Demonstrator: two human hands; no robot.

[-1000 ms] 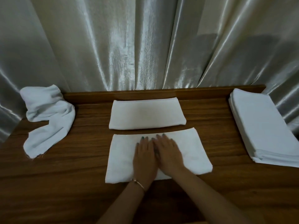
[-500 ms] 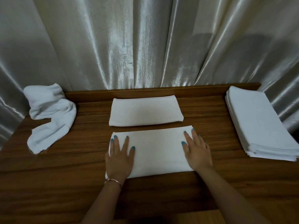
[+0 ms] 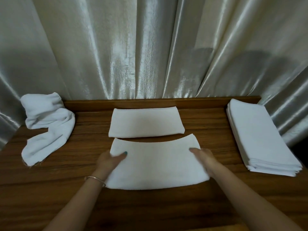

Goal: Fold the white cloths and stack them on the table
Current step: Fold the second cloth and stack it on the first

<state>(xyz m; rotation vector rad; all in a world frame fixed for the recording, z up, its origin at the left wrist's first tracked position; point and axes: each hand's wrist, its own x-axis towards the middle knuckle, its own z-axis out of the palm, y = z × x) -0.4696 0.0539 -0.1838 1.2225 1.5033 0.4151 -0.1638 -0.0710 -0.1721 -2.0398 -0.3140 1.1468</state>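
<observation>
Both hands pinch the near cloth (image 3: 155,165): left hand (image 3: 108,161) thumb on top, fingers hidden beneath; right hand (image 3: 205,158) blurred. It lies just before the folded cloth (image 3: 145,122). No writing.

White folded cloth (image 3: 155,165), white cloth stack (image 3: 260,135), crumpled white cloth (image 3: 48,125); brown wood-grain table (image 3: 66,180); silvery-cream satin curtain (image 3: 133,47); teal-painted thumbnail (image 3: 125,153); gold bracelet (image 3: 95,178).

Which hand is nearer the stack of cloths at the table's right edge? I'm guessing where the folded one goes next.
Right. The right hand grips the near folded cloth's right end, toward the stack; the left hand holds its far end.
</observation>
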